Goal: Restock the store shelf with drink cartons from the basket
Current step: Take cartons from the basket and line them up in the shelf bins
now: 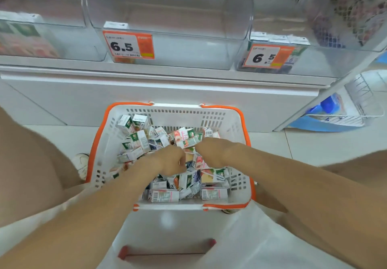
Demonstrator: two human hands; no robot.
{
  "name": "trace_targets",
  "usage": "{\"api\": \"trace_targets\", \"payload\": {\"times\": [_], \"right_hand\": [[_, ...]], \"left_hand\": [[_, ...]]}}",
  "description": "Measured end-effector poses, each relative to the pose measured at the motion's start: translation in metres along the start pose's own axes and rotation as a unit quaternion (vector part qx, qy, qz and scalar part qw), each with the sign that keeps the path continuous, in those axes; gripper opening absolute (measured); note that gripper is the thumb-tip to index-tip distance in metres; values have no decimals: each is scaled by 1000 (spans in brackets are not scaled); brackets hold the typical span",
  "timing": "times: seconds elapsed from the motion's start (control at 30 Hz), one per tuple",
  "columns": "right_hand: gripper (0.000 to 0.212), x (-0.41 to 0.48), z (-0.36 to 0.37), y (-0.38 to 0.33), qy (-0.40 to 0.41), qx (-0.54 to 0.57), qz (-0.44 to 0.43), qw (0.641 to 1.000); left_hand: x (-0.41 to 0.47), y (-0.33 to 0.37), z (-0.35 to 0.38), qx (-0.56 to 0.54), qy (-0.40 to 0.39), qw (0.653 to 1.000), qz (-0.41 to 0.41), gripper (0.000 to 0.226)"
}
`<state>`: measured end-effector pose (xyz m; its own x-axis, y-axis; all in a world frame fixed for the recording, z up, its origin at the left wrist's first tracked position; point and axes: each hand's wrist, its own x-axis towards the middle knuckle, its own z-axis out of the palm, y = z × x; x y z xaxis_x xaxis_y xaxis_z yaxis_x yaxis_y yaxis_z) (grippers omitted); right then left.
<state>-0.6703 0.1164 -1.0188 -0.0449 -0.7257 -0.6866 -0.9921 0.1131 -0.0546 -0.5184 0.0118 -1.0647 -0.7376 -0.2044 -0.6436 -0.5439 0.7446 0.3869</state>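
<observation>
A white basket with orange handles [243, 122] stands on the floor below the shelf, heaped with several small drink cartons [138, 138]. Both hands are down in the heap, close together at its middle. My left hand [170, 160] is curled into a fist on a carton; the fingertips are hidden. My right hand [213, 150] bends down over a pink-and-white carton [201, 162], fingers closed on it. The shelf above carries clear plastic bins [167, 17]. The middle bin holds a single carton [115, 25] behind a 6.5 price tag [127, 45].
The left bin holds pink-and-green cartons [23, 40]. The right bin holds dark cartons [278, 39] behind a second 6.5 tag [266, 57]. A wire rack with blue packs [333, 109] is low on the right. My knees flank the basket, and a shoe [80, 162] is at its left.
</observation>
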Motion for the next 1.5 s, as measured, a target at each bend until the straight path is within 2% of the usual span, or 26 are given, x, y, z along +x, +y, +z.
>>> {"api": "trace_targets", "payload": {"times": [0.07, 0.13, 0.23, 0.33, 0.43, 0.5, 0.53, 0.6, 0.67, 0.7, 0.77, 0.87, 0.93, 0.97, 1.03, 1.1, 1.2, 1.27, 1.33, 1.4, 1.47, 1.5], "right_hand": [[32, 13, 18, 6, -9, -1, -21, 1000], [59, 25, 35, 10, -17, -3, -48, 999], [70, 40, 54, 15, 7, -34, -56, 998], [78, 45, 60, 17, 50, -66, -59, 995], [58, 45, 61, 16, 68, -115, -38, 990], [39, 45, 58, 19, 56, -109, -29, 992], [34, 44, 55, 20, 68, -79, -30, 994], [37, 43, 44, 24, 104, 52, -23, 993], [47, 36, 24, 25, 132, 198, -19, 971], [48, 29, 11, 24, 151, 251, -20, 956], [40, 14, -14, 19, 188, 343, -13, 920], [26, -10, -50, 9, 216, 494, 15, 842], [25, -23, -71, 4, 216, 582, 23, 784], [29, -28, -80, 2, 218, 605, 21, 766], [41, -38, -92, -4, 229, 620, 13, 751], [40, -46, -100, -10, 271, 577, -1, 770], [35, -54, -113, -22, 351, 478, -36, 804], [40, -56, -123, -30, 393, 434, -52, 809], [45, -58, -136, -41, 430, 427, -54, 794], [47, -56, -152, -54, 463, 458, -56, 757], [45, -53, -169, -70, 471, 501, -66, 723], [43, -51, -178, -79, 469, 506, -77, 720]], "left_hand": [[7, -1, 15, -3, -22, 1000, -14, 41], [11, 2, 26, 9, -20, 999, -26, 51], [14, 9, 36, 53, 20, 998, -28, 50], [16, 12, 36, 34, 33, 998, -47, 47], [18, 6, 31, -46, 0, 997, -63, 39], [16, 0, 25, -122, 0, 991, -62, 50], [15, -3, 21, -159, 11, 985, -67, 51], [10, -10, 10, -227, 45, 969, -82, 42], [1, -16, -5, -273, 84, 954, -91, 14], [-5, -19, -13, -303, 98, 944, -90, 11], [-17, -26, -29, -354, 123, 923, -85, 28], [-37, -30, -57, -373, 174, 909, -66, 34], [-53, -30, -77, -405, 215, 887, -56, 40], [-62, -28, -88, -419, 241, 874, -50, 43], [-80, -24, -110, -418, 292, 860, -33, 40], [-98, -21, -130, -376, 333, 865, -12, 32], [-127, -19, -159, -298, 350, 888, 24, 20], [-146, -24, -174, -259, 363, 894, 31, 16], [-164, -34, -187, -232, 380, 895, 28, 17], [-181, -47, -201, -223, 394, 892, 16, 13], [-198, -59, -215, -207, 401, 892, -5, 10], [-205, -65, -222, -195, 408, 892, -14, 12]]}}
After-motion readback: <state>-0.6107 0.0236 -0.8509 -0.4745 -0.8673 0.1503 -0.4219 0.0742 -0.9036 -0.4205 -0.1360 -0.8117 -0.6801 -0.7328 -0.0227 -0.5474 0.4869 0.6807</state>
